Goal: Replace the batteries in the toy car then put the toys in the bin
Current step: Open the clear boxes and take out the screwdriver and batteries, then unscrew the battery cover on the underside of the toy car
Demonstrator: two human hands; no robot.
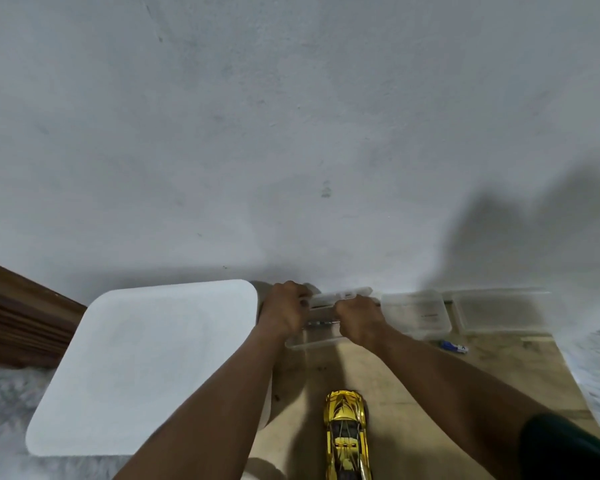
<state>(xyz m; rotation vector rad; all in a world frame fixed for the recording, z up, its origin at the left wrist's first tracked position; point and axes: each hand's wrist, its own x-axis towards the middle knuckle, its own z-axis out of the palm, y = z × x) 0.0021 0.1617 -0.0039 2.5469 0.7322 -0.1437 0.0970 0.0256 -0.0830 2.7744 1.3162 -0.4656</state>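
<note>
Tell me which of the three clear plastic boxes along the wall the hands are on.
The leftmost clear box, next to the white bin lid. The left hand and right hand both grip it; the middle box and right box sit untouched.

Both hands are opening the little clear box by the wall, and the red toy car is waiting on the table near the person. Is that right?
Nearly. The toy car is shiny gold, not red, as the head view shows. The rest stands: both the left hand and right hand are on the little clear box by the wall, and the car sits nearer the person.
</note>
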